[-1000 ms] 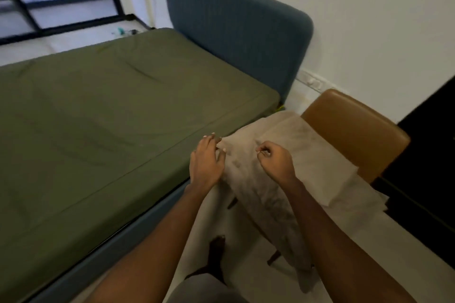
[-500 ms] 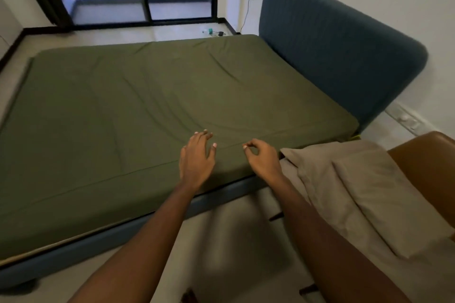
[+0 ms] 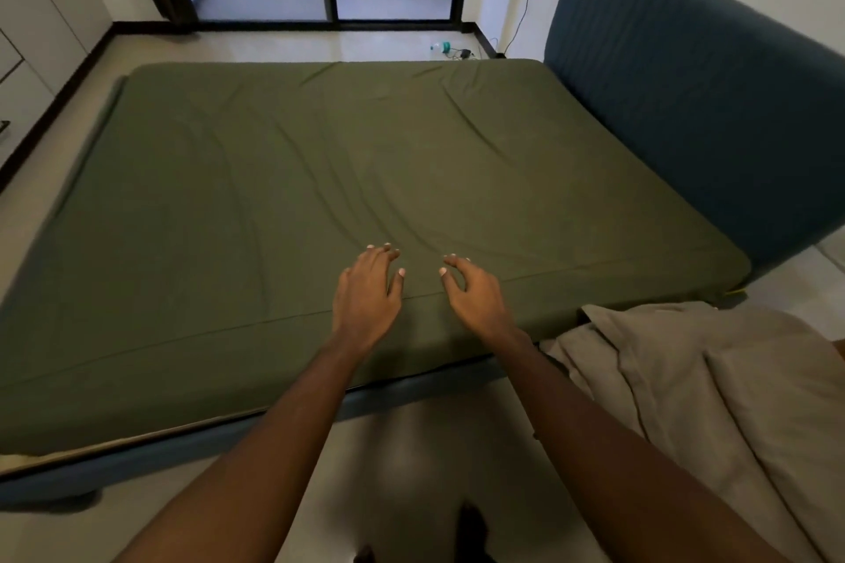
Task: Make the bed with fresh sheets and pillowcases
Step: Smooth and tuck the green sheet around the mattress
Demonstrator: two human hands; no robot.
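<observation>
Wrinkled olive-green fitted sheet (image 3: 320, 178) covers the full mattress, against the padded teal-blue headboard (image 3: 695, 82) at right. Left hand (image 3: 366, 295) is extended over the near mattress edge, fingers loosely spread, holding nothing. Right hand (image 3: 475, 295) is just beside it, fingers relaxed and slightly curved, also empty. Crumpled beige linen (image 3: 713, 389) lies heaped at right, near the bed's near corner, apart from both hands. Contact between hands and sheet cannot be confirmed.

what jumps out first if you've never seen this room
The wrinkled olive-green sheet fills the middle, running to the dark blue headboard at right. The left hand and right hand reach open-fingered over its near edge, holding nothing. A heap of beige linen lies at lower right.
</observation>
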